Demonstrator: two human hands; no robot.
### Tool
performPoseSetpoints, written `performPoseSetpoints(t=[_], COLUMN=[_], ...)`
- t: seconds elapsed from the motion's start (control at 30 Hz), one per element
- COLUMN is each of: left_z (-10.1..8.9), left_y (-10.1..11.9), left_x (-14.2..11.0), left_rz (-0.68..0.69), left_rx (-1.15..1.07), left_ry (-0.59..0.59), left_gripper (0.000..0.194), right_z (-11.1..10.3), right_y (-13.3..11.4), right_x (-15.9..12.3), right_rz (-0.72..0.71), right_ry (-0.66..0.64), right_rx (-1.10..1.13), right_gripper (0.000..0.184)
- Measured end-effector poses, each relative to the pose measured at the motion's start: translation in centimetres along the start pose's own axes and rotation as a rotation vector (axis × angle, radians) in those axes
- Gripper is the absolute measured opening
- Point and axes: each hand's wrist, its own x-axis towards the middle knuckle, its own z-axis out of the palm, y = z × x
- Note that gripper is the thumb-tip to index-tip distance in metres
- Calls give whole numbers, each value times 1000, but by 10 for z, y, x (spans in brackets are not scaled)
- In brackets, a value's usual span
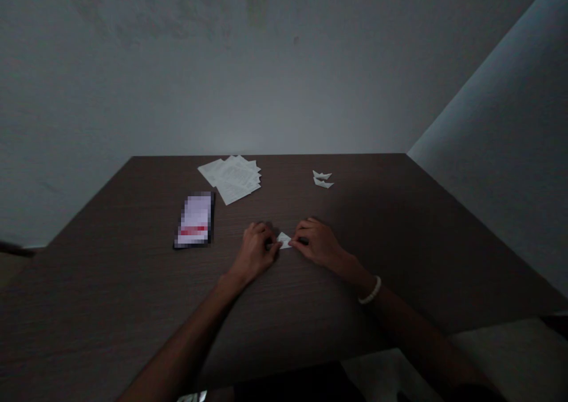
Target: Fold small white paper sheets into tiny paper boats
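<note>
A small folded piece of white paper (284, 240) sits on the dark wood-grain table (355, 213), pinched between both of my hands. My left hand (256, 251) holds its left end, and my right hand (318, 242) holds its right end. The fingers hide much of the paper, so its exact shape is hard to see. Farther back, beyond my right hand, lie two small white folded paper boats (322, 178), one against the other.
A loose stack of printed paper sheets (233, 178) lies near the table's far edge. A phone or similar dark-edged device (194, 220) with a pixelated screen lies left of my hands. Walls bound the far and right sides of the table.
</note>
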Motion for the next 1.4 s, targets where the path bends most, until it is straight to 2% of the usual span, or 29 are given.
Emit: performPoseSetpoints(t=[0.5, 0.83, 1.17, 1.4], left_z=[-20, -23, -18, -16], left_y=[-8, -5, -6, 2], left_x=[1, 1, 0, -3], left_rz=[-55, -20, -5, -63], left_rx=[37, -28, -42, 28], left_ry=[-112, -101, -92, -54], left_gripper=[14, 16, 10, 10], right_z=[-2, -1, 0, 0], right_y=[-1, -3, -3, -3], right_x=[-1, -2, -2, -2], right_rz=[8, 16, 9, 14], right_ry=[-16, -16, -2, -1], right_rx=[8, -3, 5, -7], right_gripper=[13, 13, 12, 13])
